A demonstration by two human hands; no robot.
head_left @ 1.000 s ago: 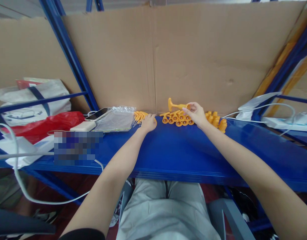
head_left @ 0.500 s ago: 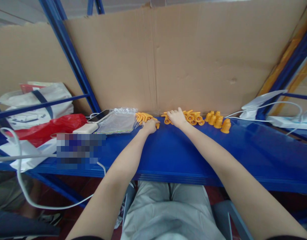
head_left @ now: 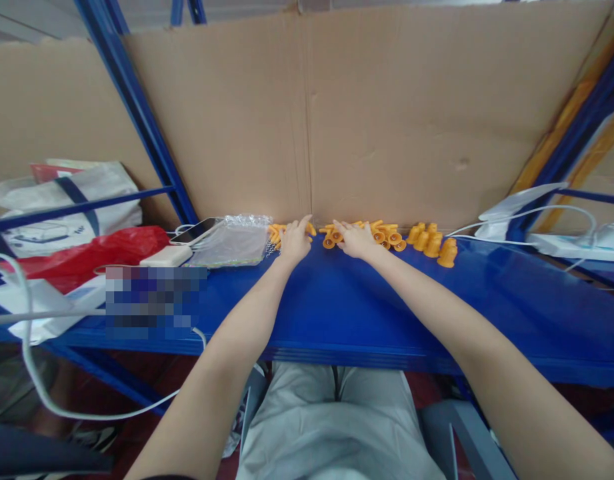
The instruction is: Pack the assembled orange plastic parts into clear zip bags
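Small orange plastic parts lie in groups at the back of a blue shelf (head_left: pixel 367 300), against a cardboard wall. My left hand (head_left: pixel 295 242) rests with fingers stretched over the left group of orange rod-like pieces (head_left: pixel 275 233). Beside it, my right hand (head_left: pixel 355 239) lies flat with fingers extended on the middle group of orange funnel-shaped pieces (head_left: pixel 387 236). A third group of upright orange cone pieces (head_left: pixel 434 244) stands to the right of my right hand, untouched. Neither hand visibly grips a piece.
A clear plastic bag (head_left: pixel 234 240), a phone (head_left: pixel 194 231) and a white power bank (head_left: pixel 165 255) lie left of the parts. Further left are a red bag (head_left: pixel 87 250) and a white bag (head_left: pixel 61 203). White cables and a power strip (head_left: pixel 581 245) sit at the right.
One second ago my right hand held up an assembled orange piece; it has since come down left onto the middle group. My left hand has opened and reached further back over the rod pieces.
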